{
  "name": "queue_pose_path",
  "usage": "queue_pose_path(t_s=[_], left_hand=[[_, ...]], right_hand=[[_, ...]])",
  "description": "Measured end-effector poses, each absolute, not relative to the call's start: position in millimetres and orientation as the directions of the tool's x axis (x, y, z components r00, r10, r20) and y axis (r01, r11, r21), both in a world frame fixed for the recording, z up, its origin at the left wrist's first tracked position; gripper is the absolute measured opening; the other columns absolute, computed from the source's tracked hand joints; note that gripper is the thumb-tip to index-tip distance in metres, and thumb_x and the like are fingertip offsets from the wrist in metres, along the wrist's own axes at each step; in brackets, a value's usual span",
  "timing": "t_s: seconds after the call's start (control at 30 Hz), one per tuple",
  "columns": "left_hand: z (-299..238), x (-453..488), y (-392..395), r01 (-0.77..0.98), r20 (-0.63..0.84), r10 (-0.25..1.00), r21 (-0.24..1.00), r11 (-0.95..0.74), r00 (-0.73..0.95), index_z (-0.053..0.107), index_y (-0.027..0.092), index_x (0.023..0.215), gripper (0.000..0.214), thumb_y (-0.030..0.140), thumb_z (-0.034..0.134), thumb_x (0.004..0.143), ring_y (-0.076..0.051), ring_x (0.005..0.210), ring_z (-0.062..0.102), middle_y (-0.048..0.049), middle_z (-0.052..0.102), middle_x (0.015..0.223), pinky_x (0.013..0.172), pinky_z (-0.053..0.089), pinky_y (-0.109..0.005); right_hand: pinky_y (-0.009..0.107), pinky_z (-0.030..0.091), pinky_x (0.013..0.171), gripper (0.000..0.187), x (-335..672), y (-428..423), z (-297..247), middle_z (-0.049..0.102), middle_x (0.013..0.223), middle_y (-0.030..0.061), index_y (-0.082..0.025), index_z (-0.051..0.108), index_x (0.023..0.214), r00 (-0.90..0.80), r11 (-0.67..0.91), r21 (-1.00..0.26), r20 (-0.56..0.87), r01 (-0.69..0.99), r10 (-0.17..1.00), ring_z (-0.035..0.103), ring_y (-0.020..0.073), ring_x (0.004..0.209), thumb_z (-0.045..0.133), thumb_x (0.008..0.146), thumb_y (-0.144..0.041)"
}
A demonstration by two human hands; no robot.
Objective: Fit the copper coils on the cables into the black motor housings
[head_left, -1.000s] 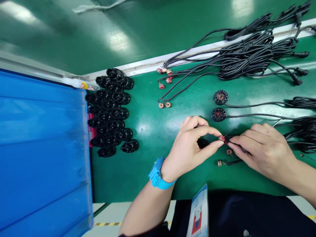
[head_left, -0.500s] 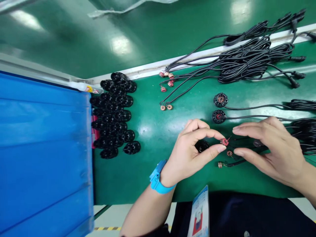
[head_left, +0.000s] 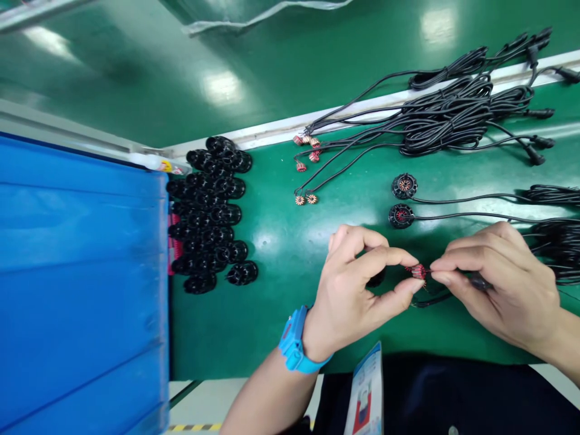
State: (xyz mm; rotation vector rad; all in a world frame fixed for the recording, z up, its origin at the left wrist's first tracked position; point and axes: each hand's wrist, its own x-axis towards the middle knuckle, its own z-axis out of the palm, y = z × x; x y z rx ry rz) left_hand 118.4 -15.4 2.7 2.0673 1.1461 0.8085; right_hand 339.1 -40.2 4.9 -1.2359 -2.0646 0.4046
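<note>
Between the thumb and forefinger of my left hand (head_left: pixel 356 290) is a small red-wound ring coil (head_left: pixel 418 271). My right hand (head_left: pixel 507 287) closes thumb and forefinger on the thin wire lead at the coil's right side. A black plastic cap (head_left: pixel 377 278) lies on the table, mostly hidden behind my left hand. Below the coil runs a black cable (head_left: pixel 432 300), its end partly covered by the fingers. Two round black holders with coils in them, the upper one (head_left: pixel 404 185) copper and the lower one (head_left: pixel 401 215) red, lie beyond my hands.
Bundled black cables (head_left: pixel 453 115) with coils at their ends (head_left: pixel 299 200) lie along the table's back edge. More cable coils (head_left: pixel 559 241) are at the right. Several black caps (head_left: pixel 208 217) stand in rows beside a large blue bin (head_left: pixel 81 272) at left.
My right hand has moved left and its fingertips have closed on the coil's wire. The red coil has turned from face-on to more side-on and shifted slightly down and right.
</note>
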Motion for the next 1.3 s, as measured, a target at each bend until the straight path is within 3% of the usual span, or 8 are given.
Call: queue_pose_path(t_s=[0.13, 0.23, 0.33, 0.5, 0.7, 1.07, 1.3], left_hand=[[4.6, 117.4, -13.7, 0.454, 0.195, 0.871, 0.790, -0.412, 0.451, 0.075, 0.024, 0.099, 0.011, 0.031, 0.077, 0.091, -0.016, 0.081, 0.057, 0.0006, 0.060, 0.086, 0.083, 0.045, -0.036], [4.9, 116.0, -12.4, 0.434, 0.190, 0.864, 0.802, -0.410, 0.465, 0.076, 0.024, 0.098, 0.011, 0.031, 0.079, 0.090, -0.016, 0.083, 0.056, 0.0005, 0.059, 0.086, 0.083, 0.045, -0.036], [4.5, 114.4, -12.3, 0.421, 0.162, 0.858, 0.817, -0.394, 0.487, 0.077, 0.024, 0.097, 0.013, 0.033, 0.080, 0.089, -0.017, 0.085, 0.056, -0.0004, 0.061, 0.087, 0.083, 0.045, -0.036], [3.1, 111.0, -10.2, 0.389, 0.130, 0.827, 0.835, -0.389, 0.547, 0.074, 0.022, 0.103, 0.016, 0.034, 0.075, 0.093, -0.018, 0.088, 0.058, -0.0017, 0.062, 0.089, 0.086, 0.045, -0.036], [1.1, 108.2, -5.2, 0.328, 0.085, 0.772, 0.872, -0.363, 0.630, 0.071, 0.021, 0.099, 0.016, 0.037, 0.067, 0.098, -0.017, 0.087, 0.057, -0.0028, 0.063, 0.092, 0.088, 0.045, -0.037], [-0.2, 107.9, -2.1, 0.268, 0.061, 0.749, 0.912, -0.310, 0.659, 0.071, 0.021, 0.097, 0.016, 0.036, 0.065, 0.098, -0.018, 0.087, 0.060, -0.0024, 0.067, 0.090, 0.090, 0.047, -0.037], [7.4, 101.2, -0.2, 0.289, -0.012, 0.827, 0.940, -0.182, 0.562, 0.071, 0.022, 0.100, 0.029, 0.049, 0.077, 0.091, -0.018, 0.089, 0.062, -0.0024, 0.064, 0.093, 0.082, 0.051, -0.032]], right_hand=[[0.035, 0.045, 0.073, 0.012, 343.1, -40.1, 5.3, 0.074, 0.085, 0.0021, -0.021, 0.061, 0.094, -0.337, 0.517, -0.590, 0.394, 0.621, 0.855, 0.064, 0.0140, 0.071, 0.059, 0.104, -0.026], [0.038, 0.048, 0.075, 0.027, 346.5, -39.4, 5.7, 0.077, 0.104, 0.0060, -0.022, 0.062, 0.117, -0.349, 0.483, -0.602, 0.334, 0.636, 0.876, 0.065, 0.0169, 0.075, 0.062, 0.102, -0.045], [0.036, 0.049, 0.072, 0.044, 347.8, -39.3, 5.6, 0.076, 0.096, 0.0023, -0.022, 0.060, 0.133, -0.376, 0.479, -0.590, 0.299, 0.649, 0.877, 0.061, 0.0160, 0.070, 0.073, 0.096, -0.042], [0.035, 0.045, 0.073, 0.033, 347.9, -40.3, 9.5, 0.075, 0.092, 0.0001, -0.024, 0.070, 0.122, -0.450, 0.551, -0.555, 0.322, 0.623, 0.833, 0.062, 0.0164, 0.079, 0.080, 0.090, -0.024], [0.036, 0.045, 0.075, 0.044, 348.6, -40.5, 9.2, 0.074, 0.098, 0.0017, -0.022, 0.066, 0.132, -0.506, 0.570, -0.579, 0.291, 0.582, 0.812, 0.059, 0.0172, 0.084, 0.079, 0.091, -0.029], [0.031, 0.045, 0.069, 0.018, 344.0, -40.9, 14.4, 0.070, 0.085, 0.0006, -0.021, 0.075, 0.107, -0.442, 0.587, -0.551, 0.386, 0.593, 0.809, 0.054, 0.0125, 0.074, 0.077, 0.091, -0.013], [0.033, 0.047, 0.068, 0.018, 348.9, -41.5, 11.6, 0.072, 0.087, 0.0006, -0.024, 0.074, 0.106, -0.332, 0.438, -0.759, 0.305, 0.482, 0.893, 0.061, 0.0139, 0.076, 0.073, 0.091, -0.013]])
